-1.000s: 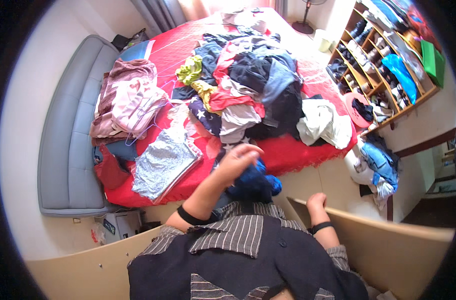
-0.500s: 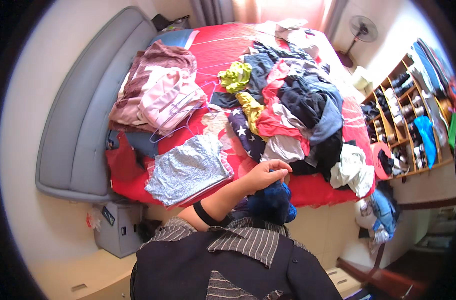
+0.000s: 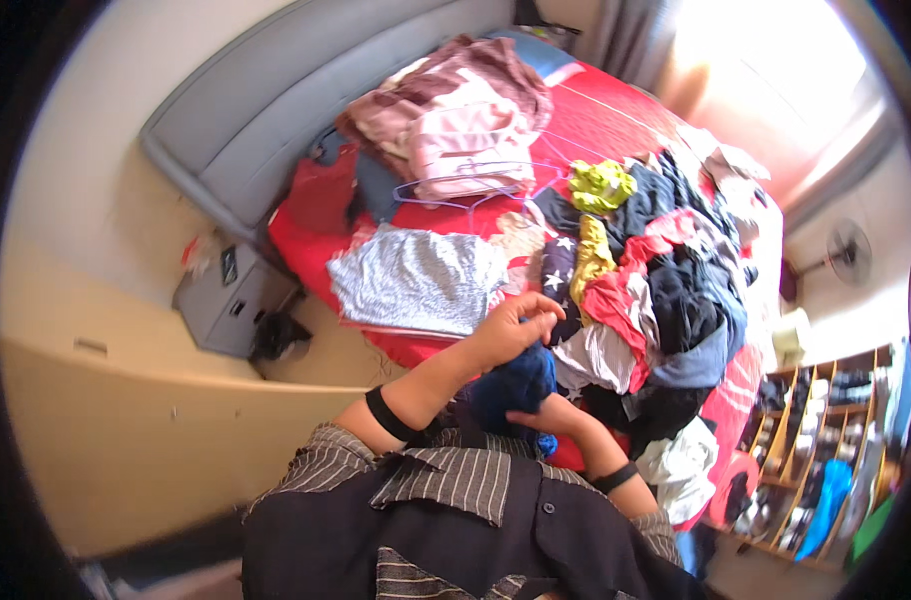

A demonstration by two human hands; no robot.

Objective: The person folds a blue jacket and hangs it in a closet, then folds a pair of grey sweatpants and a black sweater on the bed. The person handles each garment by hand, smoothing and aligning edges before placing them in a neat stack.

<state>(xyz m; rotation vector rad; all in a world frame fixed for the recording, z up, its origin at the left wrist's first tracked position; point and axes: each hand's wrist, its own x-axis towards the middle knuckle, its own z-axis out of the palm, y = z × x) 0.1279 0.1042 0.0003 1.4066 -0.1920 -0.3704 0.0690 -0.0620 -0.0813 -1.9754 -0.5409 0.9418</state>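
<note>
A dark blue garment (image 3: 508,392) is bunched close in front of my body, by the bed's near edge. My right hand (image 3: 546,418) is closed on its lower right side. Just above the garment is my left hand (image 3: 516,330), its fingers curled in toward the thumb; what they pinch, if anything, is hidden. To the left of that hand lies a stack of folded clothes topped by a light grey-blue patterned piece (image 3: 416,280). Beyond the left hand a navy garment with white stars (image 3: 559,265) borders a large loose heap of clothes (image 3: 681,300).
Purple hangers (image 3: 471,200) lie by folded pink clothing (image 3: 473,150) on the red-covered bed (image 3: 616,110). A maroon garment (image 3: 321,195) is near the grey headboard (image 3: 306,90). A grey bedside cabinet (image 3: 226,310) stands left, a shoe rack (image 3: 806,440) and a fan (image 3: 849,252) right.
The view has swung left, so the bed sits tilted and farther right. My right hand, hidden before, now shows on the dark blue garment. My left hand stays curled above it.
</note>
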